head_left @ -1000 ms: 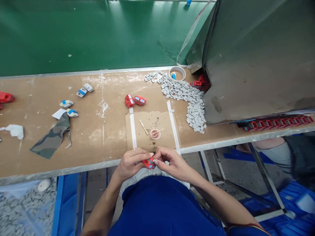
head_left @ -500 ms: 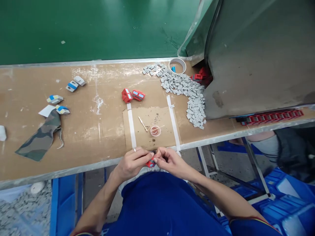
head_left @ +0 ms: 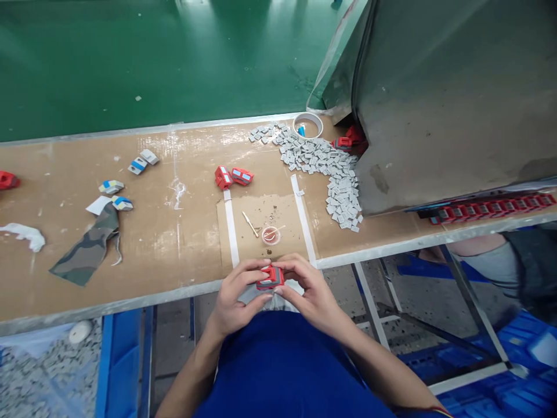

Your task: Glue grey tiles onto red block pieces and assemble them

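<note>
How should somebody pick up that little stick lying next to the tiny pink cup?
Probably by pinching the thin stick at its middle, thumb and finger on its two long sides, coming straight down from above. It lies flat and slanted on the cardboard mat, with bare space along both sides. The small cup sits just right of its lower end, so stay clear of that end.

Matt brown fibreboard bench top [head_left: 183, 232], glossy red plastic part [head_left: 270, 277], camouflage cloth scrap [head_left: 87, 249].
</note>
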Demonstrator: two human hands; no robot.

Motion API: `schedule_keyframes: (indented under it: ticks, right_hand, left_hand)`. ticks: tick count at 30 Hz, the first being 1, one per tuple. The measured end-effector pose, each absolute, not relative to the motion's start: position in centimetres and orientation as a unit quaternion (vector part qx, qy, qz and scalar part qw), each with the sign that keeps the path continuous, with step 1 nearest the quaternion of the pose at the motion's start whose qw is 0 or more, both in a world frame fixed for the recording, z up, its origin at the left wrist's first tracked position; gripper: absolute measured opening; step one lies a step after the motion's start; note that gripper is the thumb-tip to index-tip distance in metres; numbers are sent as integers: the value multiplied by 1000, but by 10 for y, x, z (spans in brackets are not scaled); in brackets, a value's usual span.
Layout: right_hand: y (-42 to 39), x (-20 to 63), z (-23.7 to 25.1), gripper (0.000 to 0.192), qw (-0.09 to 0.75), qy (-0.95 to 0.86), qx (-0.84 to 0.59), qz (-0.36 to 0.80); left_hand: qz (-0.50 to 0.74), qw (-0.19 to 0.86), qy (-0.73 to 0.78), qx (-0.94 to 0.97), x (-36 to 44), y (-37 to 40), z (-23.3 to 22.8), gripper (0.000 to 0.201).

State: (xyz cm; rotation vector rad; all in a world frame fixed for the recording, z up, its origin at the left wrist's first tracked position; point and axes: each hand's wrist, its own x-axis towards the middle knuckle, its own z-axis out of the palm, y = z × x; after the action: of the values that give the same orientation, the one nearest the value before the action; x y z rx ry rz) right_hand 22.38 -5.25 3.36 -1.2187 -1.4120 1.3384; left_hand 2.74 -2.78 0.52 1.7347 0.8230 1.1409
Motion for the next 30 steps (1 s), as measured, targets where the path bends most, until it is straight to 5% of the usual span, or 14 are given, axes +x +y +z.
schedule_keyframes:
  ticks: [17,22,27,30]
  right_hand:
    - [-50,231,44,26,383,-715,-466,354]
    - [-48,232,38,22,416,-644,-474,434]
    - [-54,222,26,31,492,-459,-463,576]
    - [-57,220,22,33,486,-448,-453,599]
  left_hand:
    - [460,518,397,602,31,-34,20,16]
    - [431,522,419,605,34,-33,24,13]
    - [428,535,422,593,42,-38,19,40]
    - [416,494,445,621,41,-37,16,39]
